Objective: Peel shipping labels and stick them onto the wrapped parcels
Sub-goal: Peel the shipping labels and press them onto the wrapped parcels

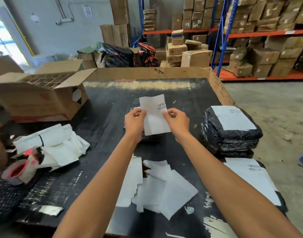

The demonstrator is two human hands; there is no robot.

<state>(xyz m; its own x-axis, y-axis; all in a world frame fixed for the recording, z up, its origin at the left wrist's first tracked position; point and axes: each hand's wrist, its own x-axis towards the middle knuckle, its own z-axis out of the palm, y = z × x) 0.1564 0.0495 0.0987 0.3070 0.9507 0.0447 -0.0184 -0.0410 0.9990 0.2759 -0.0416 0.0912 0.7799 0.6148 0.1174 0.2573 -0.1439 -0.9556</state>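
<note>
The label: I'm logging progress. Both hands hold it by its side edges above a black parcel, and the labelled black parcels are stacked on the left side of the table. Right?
One detail is wrong. The head view shows the stack of labelled parcels on the right side of the table, not the left. As you say, the left hand and right hand hold the label by its side edges above a black parcel.

No word or number can be made out anywhere. The shipping label held up over the middle of the table carries black barcode print at its right edge, too blurred to read, and the same smudged barcode marks sit on the label of the top parcel in the stack at the right and on the labelled parcel nearer on the right. A printed sheet on the far wall and white lettering on a dark motorbike beyond the table are likewise illegible.
</note>
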